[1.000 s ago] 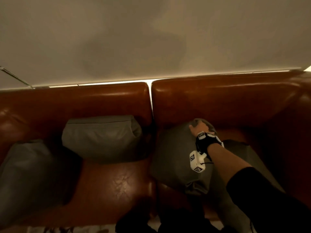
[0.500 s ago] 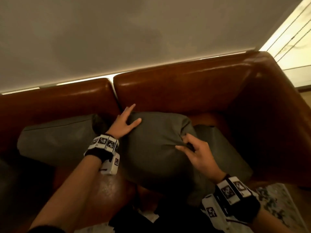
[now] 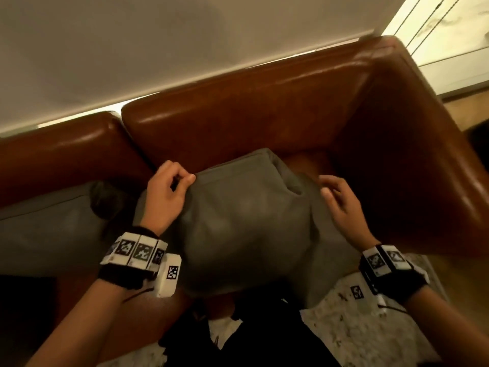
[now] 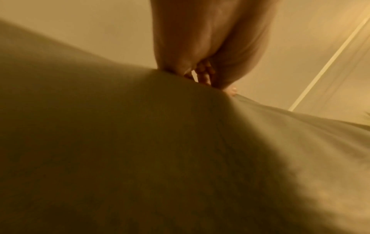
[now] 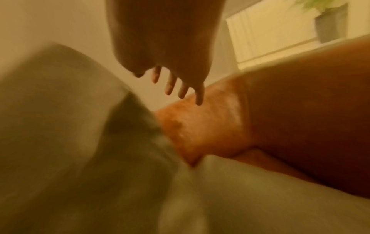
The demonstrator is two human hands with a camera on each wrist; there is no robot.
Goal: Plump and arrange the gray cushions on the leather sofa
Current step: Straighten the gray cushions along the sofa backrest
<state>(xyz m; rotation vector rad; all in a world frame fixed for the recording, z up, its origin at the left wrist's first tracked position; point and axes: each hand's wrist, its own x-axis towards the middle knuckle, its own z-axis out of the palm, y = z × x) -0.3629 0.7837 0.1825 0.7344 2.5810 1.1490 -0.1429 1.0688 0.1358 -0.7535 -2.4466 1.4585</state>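
Observation:
A gray cushion point(image 3: 243, 221) stands tilted on the brown leather sofa point(image 3: 251, 107), near its right end. My left hand point(image 3: 182, 178) pinches the cushion's top left corner, with fingers curled on the fabric; the left wrist view shows the same hand point(image 4: 200, 76) at the edge of the cushion point(image 4: 140, 158). My right hand point(image 3: 328, 185) hovers by the cushion's top right side and holds nothing. In the right wrist view that hand point(image 5: 174, 85) has spread, straight fingers in the air above the cushion point(image 5: 60, 126).
A second gray cushion point(image 3: 47, 229) lies to the left on the seat. Another cushion point(image 3: 333, 260) lies under the held one on the right. The sofa's right armrest point(image 3: 423, 154) stands close to my right hand. A patterned rug point(image 3: 357, 327) covers the floor.
My left hand went from lying flat on the cushion to pinching its top left corner. My right hand let go of the fabric fold and moved right. The cushion now stands higher.

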